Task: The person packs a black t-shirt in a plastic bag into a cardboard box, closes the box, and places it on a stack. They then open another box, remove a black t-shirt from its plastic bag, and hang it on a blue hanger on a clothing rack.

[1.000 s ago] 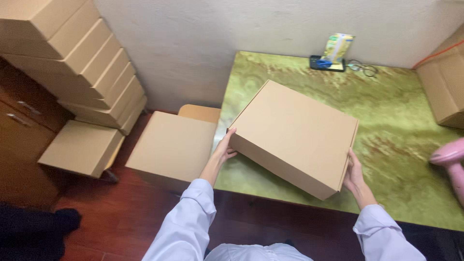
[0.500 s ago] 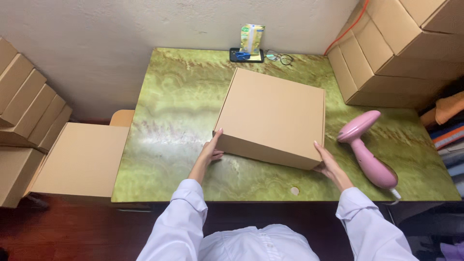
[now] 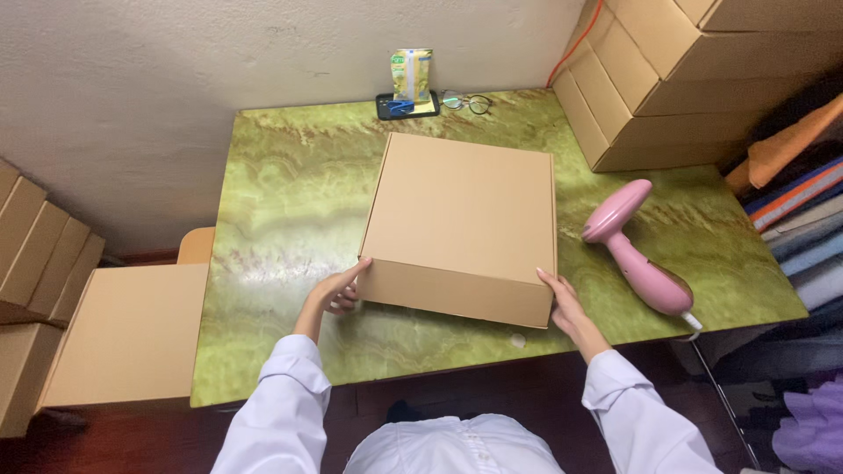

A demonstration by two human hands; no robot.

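Note:
A closed flat cardboard box (image 3: 461,215) lies on the green marbled table (image 3: 281,202), near its middle. My left hand (image 3: 336,290) rests against the box's near left corner, fingers curled on the table beside it. My right hand (image 3: 562,303) presses the near right corner, fingers along the side edge. Both arms wear white sleeves. The box sits flat on the table between my hands.
A pink handheld steamer (image 3: 637,250) lies right of the box. A phone with a yellow-green carton (image 3: 411,88) and glasses (image 3: 467,104) sit at the far edge. Stacked cardboard boxes (image 3: 667,79) fill the far right; another box (image 3: 127,333) stands left of the table, with more stacked boxes (image 3: 35,254) beyond it.
The box came from the left side over the table and now lies flat near its middle. My view swung to the right with it; both hands stayed at its near corners.

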